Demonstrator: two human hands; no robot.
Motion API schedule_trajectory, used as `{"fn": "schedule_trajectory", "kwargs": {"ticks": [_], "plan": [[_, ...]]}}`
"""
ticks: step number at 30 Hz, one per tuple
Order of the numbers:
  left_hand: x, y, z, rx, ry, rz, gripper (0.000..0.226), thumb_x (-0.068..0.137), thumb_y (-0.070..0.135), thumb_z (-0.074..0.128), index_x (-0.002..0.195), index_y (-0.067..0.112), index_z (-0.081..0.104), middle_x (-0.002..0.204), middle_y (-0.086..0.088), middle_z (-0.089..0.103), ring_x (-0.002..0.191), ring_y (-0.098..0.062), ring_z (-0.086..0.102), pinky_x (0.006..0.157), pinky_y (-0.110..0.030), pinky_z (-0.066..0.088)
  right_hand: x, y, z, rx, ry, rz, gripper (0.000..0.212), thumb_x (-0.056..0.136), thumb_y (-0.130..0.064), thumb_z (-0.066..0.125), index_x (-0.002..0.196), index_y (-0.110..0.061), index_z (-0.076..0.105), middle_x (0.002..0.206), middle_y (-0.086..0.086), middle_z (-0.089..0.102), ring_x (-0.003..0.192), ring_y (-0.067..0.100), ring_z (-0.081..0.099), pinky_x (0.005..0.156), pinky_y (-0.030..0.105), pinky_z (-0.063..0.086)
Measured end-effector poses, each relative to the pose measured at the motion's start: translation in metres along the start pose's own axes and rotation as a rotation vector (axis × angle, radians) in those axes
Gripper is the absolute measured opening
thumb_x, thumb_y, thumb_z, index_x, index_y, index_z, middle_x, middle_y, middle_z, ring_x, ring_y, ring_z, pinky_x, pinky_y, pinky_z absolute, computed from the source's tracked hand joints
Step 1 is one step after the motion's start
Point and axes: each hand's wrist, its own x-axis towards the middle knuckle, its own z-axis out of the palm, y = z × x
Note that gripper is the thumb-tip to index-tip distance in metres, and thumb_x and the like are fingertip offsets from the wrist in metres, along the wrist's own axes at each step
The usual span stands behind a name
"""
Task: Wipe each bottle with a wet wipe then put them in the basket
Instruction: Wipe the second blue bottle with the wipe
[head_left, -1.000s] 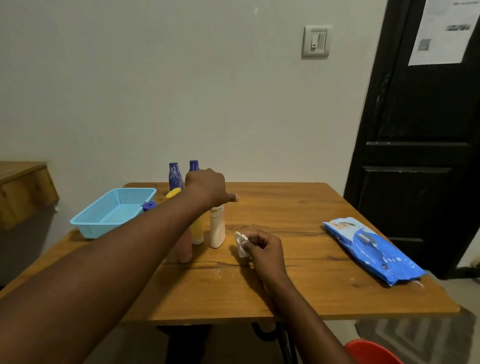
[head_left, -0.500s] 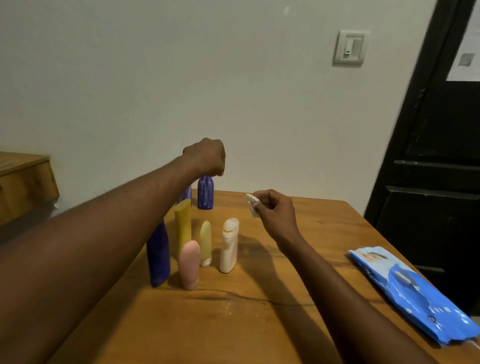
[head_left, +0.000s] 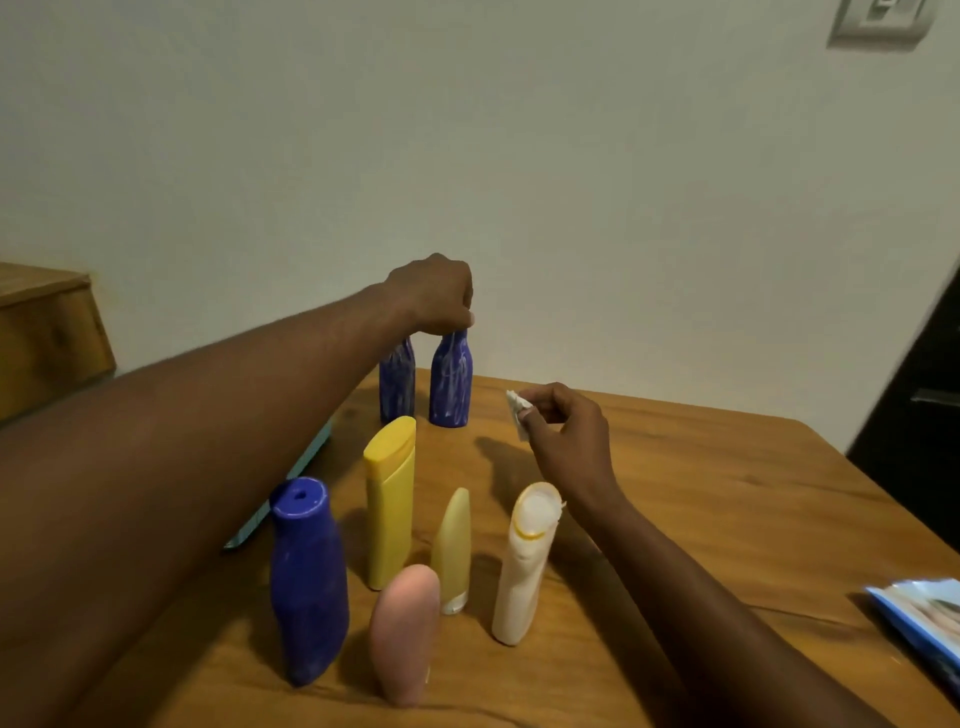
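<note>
Several bottles stand on the wooden table (head_left: 727, 493). My left hand (head_left: 436, 296) reaches to the far edge and grips the top of a small blue patterned bottle (head_left: 451, 384); a twin blue bottle (head_left: 396, 382) stands just left of it. My right hand (head_left: 563, 436) hovers to the right and pinches a crumpled white wet wipe (head_left: 518, 408). Nearer to me stand a dark blue bottle (head_left: 309, 582), a yellow bottle (head_left: 389, 499), a pale yellow tube (head_left: 453, 551), a pink bottle (head_left: 405, 634) and a cream bottle (head_left: 522, 566). Only a sliver of the light blue basket (head_left: 283, 499) shows behind my left forearm.
The blue wet wipe pack (head_left: 924, 618) lies at the table's right edge. A wooden shelf (head_left: 47, 327) juts from the wall at left. A dark door (head_left: 924, 395) stands at right, with a light switch (head_left: 883, 21) on the wall above.
My head has moved closer and lower over the table. My left hand has come down onto the top of the far blue bottle. My right hand keeps the wipe raised near it.
</note>
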Motion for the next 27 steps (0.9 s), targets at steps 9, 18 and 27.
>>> {"fn": "schedule_trajectory", "kwargs": {"ticks": [9, 18, 27], "plan": [[0.003, -0.009, 0.010, -0.109, -0.020, -0.009, 0.028, 0.087, 0.028, 0.075, 0.104, 0.006, 0.077, 0.097, -0.007, 0.074, 0.083, -0.019, 0.069, 0.080, -0.036, 0.059, -0.003, -0.001, -0.002, 0.032, 0.017, 0.010, 0.012, 0.097, -0.016, 0.068, 0.102, -0.025, 0.071, 0.097, -0.008, 0.070, 0.092, 0.010, 0.065, 0.078, 0.026, 0.057], [-0.020, 0.035, -0.038, -0.172, 0.046, 0.069, 0.027, 0.082, 0.034, 0.078, 0.092, 0.009, 0.079, 0.087, -0.002, 0.075, 0.077, -0.015, 0.069, 0.068, -0.030, 0.056, -0.019, -0.030, -0.053, 0.095, 0.107, 0.033, 0.014, 0.097, -0.012, 0.067, 0.108, -0.016, 0.074, 0.100, -0.003, 0.071, 0.094, 0.012, 0.065, 0.083, 0.034, 0.062], [-0.086, 0.139, -0.101, -0.296, 0.034, 0.192, 0.025, 0.083, 0.035, 0.078, 0.090, 0.011, 0.080, 0.080, 0.001, 0.076, 0.077, -0.012, 0.071, 0.070, -0.026, 0.057, -0.066, -0.077, -0.133, 0.142, 0.193, -0.003, 0.014, 0.098, -0.014, 0.066, 0.109, -0.018, 0.074, 0.099, -0.007, 0.072, 0.096, 0.011, 0.066, 0.085, 0.032, 0.060]]}}
